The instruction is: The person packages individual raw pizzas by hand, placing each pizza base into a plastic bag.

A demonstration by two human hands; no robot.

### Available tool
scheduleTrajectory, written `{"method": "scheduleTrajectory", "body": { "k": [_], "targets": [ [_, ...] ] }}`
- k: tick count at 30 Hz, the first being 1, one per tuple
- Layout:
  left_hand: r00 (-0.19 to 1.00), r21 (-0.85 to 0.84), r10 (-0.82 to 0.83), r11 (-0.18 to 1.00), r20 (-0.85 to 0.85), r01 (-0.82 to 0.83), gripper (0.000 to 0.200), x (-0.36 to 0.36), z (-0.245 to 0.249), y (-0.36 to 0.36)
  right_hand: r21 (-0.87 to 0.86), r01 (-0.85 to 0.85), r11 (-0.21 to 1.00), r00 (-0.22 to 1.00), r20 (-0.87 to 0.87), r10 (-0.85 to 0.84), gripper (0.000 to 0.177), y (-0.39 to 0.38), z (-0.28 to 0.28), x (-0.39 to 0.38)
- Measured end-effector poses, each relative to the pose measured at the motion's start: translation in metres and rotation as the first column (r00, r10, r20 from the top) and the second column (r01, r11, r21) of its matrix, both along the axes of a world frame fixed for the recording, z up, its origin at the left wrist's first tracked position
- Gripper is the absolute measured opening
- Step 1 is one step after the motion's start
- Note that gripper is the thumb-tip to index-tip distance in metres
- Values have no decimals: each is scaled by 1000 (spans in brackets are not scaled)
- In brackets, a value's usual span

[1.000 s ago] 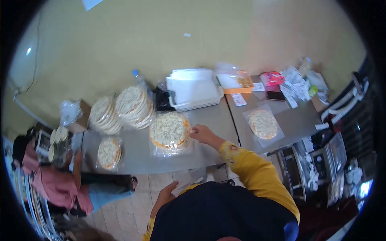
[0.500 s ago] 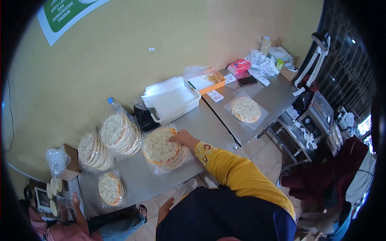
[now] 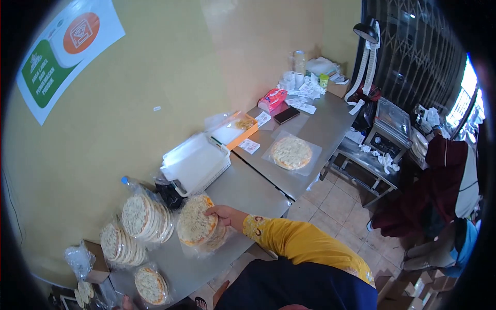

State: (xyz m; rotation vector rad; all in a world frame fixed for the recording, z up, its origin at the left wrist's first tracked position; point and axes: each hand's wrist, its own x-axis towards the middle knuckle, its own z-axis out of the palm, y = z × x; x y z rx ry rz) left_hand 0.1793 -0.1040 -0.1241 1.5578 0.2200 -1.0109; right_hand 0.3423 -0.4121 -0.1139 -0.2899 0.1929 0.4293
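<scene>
My right hand [image 3: 221, 213], in a yellow sleeve, grips the right edge of the top pizza [image 3: 197, 221] on a plastic-wrapped stack, thumb on the cheese side. Only a small part of my left hand [image 3: 221, 290] shows, low beside my dark garment; its fingers are too hidden to read. Two more wrapped pizza stacks [image 3: 139, 217] [image 3: 116, 243] lean to the left on the metal table [image 3: 248, 188]. Nearer the table's front edge lies a smaller wrapped pile [image 3: 151, 285]. One pizza [image 3: 291, 153] rests on a clear sheet on the farther table.
Behind the stacks stand a white basket of sheets [image 3: 196, 163], a black bag [image 3: 168, 194] and an orange tray [image 3: 243, 135]. A phone [image 3: 287, 115], papers and a lamp [image 3: 367, 30] are farther right, near a sealing machine [image 3: 390, 129]. Co-workers [image 3: 439, 191] are at right.
The view has turned right, shifting the tables left and down in the frame. My right hand keeps its hold on the top pizza. Less of my left hand shows.
</scene>
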Motion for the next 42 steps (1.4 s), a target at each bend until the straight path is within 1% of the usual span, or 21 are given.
{"method": "scheduleTrajectory", "body": {
  "k": [1, 4, 7, 10, 12, 13, 14, 15, 16, 17, 19, 20, 21, 24, 26, 28, 30, 32, 36, 38, 42],
  "targets": [
    [1000, 4, -11, 1000, 0, 11, 55, 1, 0, -7, 29, 13, 999, 999, 35, -14, 45, -9, 4, -6],
    [999, 20, -47, 999, 1, 47, 57, 3, 2, -29, -136, 200, 970, 964, 204, -171, 46, -50, 37, -43],
    [994, 43, -106, 994, 15, 105, 59, 3, 7, -55, 280, 258, 925, 812, 456, -365, 49, -107, 64, -84],
    [972, 101, -228, 970, 61, 221, 61, 4, 21, -85, 333, 393, 857, 760, 407, -507, 58, -160, 64, -125],
    [856, 272, -488, 859, 173, 435, 63, 10, 34, -100, 349, 480, 805, 722, 364, -589, 58, -186, 56, -151],
    [681, 414, -689, 711, 248, 568, 63, 15, 44, -103, 348, 516, 783, 707, 343, -619, 58, -199, 51, -165],
    [534, 513, -796, 598, 287, 616, 64, 18, 58, -108, 339, 549, 764, 696, 321, -643, 58, -212, 46, -176],
    [427, 566, -848, 529, 315, 632, 65, 20, 77, -114, 330, 574, 750, 690, 299, -659, 58, -223, 39, -187],
    [728, 333, -609, 789, 314, 517, 59, 7, 114, -136, 314, 597, 738, 684, 282, -673, 58, -234, 34, -197],
    [925, 79, -285, 959, 253, 274, 54, -6, 151, -158, 299, 616, 729, 680, 265, -683, 58, -246, 29, -206],
    [977, -99, 54, 994, 208, -34, 57, -1, 172, -179, 251, 658, 710, 669, 236, -704, 58, -272, 20, -222],
    [908, -3, 20, 1000, 418, -21, 52, -3, 190, -197, 229, 674, 702, 667, 220, -712, 58, -285, 16, -231],
    [796, 96, -36, 995, 604, -28, 48, -1, 206, -217, 202, 693, 692, 660, 210, -722, 58, -298, 14, -239],
    [760, 22, 25, 998, 650, -52, 51, 22, 213, -256, 121, 739, 662, 638, 189, -747, 58, -335, 10, -262],
    [463, 187, -202, 979, 863, 78, 58, 46, 189, -279, 78, 754, 652, 633, 177, -753, 58, -351, 7, -273],
    [98, 423, -431, 901, 897, 96, 64, 73, 150, -307, 50, 754, 655, 641, 162, -750, 58, -361, 3, -281],
    [-31, 626, -626, 780, 779, -1, 67, 80, 116, -353, 37, 740, 671, 661, 143, -737, 59, -364, -1, -282],
    [67, 561, -567, 823, 821, 90, 68, 80, 92, -378, 34, 719, 694, 686, 125, -717, 59, -362, -7, -279],
    [-33, 563, -564, 816, 825, 132, 71, 91, 56, -401, 42, 644, 764, 761, 75, -645, 59, -346, -19, -266],
    [32, 580, -589, 803, 807, 141, 73, 87, 62, -406, 54, 598, 800, 799, 45, -600, 59, -332, -25, -259],
    [-5, 636, -642, 758, 766, 145, 73, 89, 68, -403, 86, 516, 853, 856, 4, -518, 59, -308, -36, -248]
  ]
}}
